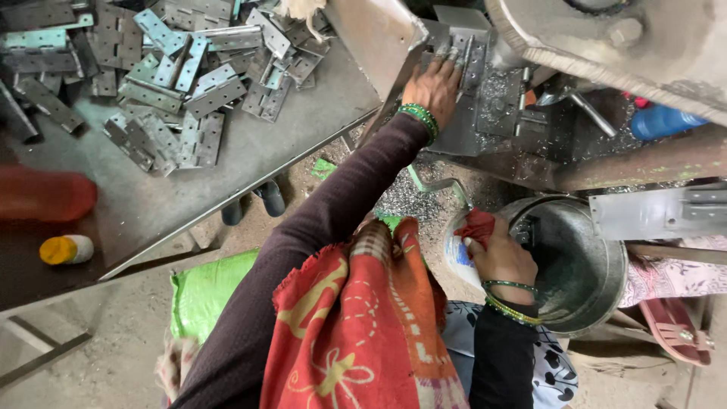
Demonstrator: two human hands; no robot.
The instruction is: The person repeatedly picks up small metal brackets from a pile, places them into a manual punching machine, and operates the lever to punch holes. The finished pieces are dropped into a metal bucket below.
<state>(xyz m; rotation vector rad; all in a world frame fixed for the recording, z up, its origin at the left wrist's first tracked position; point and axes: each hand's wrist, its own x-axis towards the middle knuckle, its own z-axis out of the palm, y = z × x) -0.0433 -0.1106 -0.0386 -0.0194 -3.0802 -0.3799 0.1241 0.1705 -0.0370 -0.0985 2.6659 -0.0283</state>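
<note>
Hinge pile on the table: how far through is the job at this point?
Done: can't tell; the metal bucket shows no clear count of finished pieces, though metal shavings litter the floor. In hand: the left hand presses a hinge on the machine bed; the right hand grips a red-wrapped lever. Left: a large hinge pile on the table.
</note>
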